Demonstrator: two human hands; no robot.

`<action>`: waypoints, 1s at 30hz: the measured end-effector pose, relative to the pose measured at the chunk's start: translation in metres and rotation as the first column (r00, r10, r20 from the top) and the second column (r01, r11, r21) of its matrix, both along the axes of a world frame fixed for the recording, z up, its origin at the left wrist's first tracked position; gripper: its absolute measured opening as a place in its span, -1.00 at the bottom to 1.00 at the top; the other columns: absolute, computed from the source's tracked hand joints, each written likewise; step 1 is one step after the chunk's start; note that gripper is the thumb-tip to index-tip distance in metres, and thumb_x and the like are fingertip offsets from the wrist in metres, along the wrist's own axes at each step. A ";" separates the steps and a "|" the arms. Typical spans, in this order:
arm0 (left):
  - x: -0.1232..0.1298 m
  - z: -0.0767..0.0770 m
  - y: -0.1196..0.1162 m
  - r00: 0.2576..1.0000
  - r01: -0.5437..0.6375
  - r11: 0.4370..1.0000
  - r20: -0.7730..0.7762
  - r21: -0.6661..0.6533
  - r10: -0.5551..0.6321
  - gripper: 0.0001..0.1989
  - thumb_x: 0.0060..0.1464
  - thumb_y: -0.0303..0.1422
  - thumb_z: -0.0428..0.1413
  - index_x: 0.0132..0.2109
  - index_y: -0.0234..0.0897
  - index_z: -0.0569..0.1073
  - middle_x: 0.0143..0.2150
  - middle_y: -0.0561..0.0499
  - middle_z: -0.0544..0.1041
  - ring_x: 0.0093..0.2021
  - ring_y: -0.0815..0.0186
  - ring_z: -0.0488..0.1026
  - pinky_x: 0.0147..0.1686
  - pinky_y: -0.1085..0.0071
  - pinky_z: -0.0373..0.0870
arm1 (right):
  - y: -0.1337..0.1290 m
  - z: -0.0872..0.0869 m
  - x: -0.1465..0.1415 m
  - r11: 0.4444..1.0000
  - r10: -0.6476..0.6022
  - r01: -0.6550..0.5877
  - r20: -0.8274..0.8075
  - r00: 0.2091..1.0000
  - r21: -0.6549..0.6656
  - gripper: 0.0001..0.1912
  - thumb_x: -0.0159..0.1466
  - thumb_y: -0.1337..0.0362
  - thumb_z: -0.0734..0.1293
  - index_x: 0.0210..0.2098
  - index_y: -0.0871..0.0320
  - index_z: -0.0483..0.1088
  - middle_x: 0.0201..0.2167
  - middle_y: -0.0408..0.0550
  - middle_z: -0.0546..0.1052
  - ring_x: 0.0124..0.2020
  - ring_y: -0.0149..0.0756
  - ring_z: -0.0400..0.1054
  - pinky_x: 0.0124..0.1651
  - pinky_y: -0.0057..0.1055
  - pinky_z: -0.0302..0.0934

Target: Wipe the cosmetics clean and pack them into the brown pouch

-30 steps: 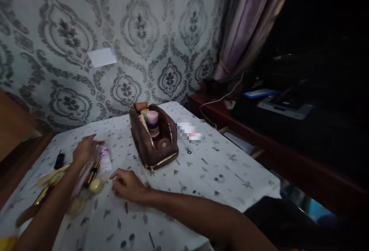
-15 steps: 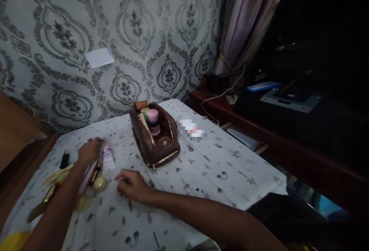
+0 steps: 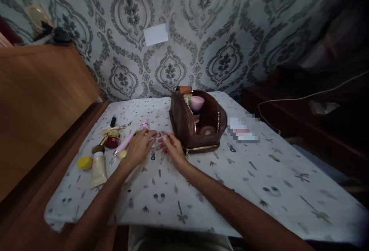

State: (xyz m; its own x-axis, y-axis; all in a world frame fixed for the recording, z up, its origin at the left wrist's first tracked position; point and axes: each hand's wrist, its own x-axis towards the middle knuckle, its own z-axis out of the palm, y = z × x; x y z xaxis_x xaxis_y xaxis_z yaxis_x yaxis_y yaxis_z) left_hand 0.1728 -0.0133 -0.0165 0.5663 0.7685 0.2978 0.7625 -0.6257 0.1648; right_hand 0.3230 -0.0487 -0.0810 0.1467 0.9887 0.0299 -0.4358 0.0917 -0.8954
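My left hand (image 3: 140,143) and my right hand (image 3: 173,150) meet over the table, in front of the brown bag's left corner. Their fingertips pinch around a small, clear-looking thing (image 3: 158,136) too blurred to name. The brown zip bag (image 3: 196,141) stands unzipped, with a pink-lidded jar (image 3: 197,107) and other items inside. Behind my left hand is a white-and-pink tube (image 3: 144,124), partly hidden. A pink stick-like item (image 3: 124,143) lies left of that hand, with a round cream-coloured thing (image 3: 122,154) beside its wrist.
Farther left lie a dark red jar (image 3: 112,140), a brush (image 3: 98,149), a cream tube (image 3: 98,170), a yellow lid (image 3: 84,162) and a small black item (image 3: 113,120). A pixelated packet (image 3: 243,130) lies right of the bag. Wooden furniture (image 3: 43,105) borders the table's left side.
My left hand has left the items near the pink tube and come across to my right hand, so their fingertips now meet. The view has swung left.
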 end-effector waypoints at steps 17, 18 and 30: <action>-0.014 -0.026 -0.010 0.644 -0.095 0.981 0.741 -0.170 0.191 -0.67 0.30 -0.18 -0.07 -0.01 -0.28 0.43 -0.03 -0.14 0.53 0.02 0.16 0.44 0.08 0.22 0.32 | -0.005 0.003 -0.007 0.989 0.001 -0.026 0.169 0.986 0.148 -0.57 0.15 0.00 0.43 -0.08 0.11 0.43 -0.17 0.00 0.57 -0.28 -0.25 0.49 -0.43 -0.43 0.35; -0.012 -0.028 -0.012 0.630 -0.077 0.979 0.751 -0.190 0.195 -0.66 0.30 -0.17 -0.07 0.01 -0.27 0.43 0.01 -0.14 0.53 0.06 0.16 0.43 0.12 0.21 0.29 | -0.006 0.002 -0.008 0.985 0.003 -0.035 0.193 0.981 0.167 -0.58 0.16 0.01 0.42 -0.07 0.10 0.43 -0.16 -0.01 0.57 -0.27 -0.24 0.49 -0.42 -0.42 0.36; -0.012 -0.042 -0.011 0.587 0.047 0.942 0.773 -0.331 0.242 -0.60 0.14 -0.17 0.12 0.07 -0.28 0.45 0.06 -0.13 0.53 0.11 0.12 0.42 0.12 0.23 0.31 | -0.014 0.000 -0.012 0.976 0.033 -0.100 0.321 0.946 0.193 -0.58 0.15 0.13 0.43 -0.01 0.08 0.44 -0.15 -0.05 0.54 -0.18 -0.25 0.44 -0.29 -0.40 0.39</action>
State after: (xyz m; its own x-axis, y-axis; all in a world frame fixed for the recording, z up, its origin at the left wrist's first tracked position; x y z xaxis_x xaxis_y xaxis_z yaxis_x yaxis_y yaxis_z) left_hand 0.1611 -0.0244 -0.0589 0.1276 0.9300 0.3446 0.2845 -0.3672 0.8856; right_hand 0.3110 -0.0627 -0.0807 0.0307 0.9636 0.2655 -0.1464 0.2671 -0.9525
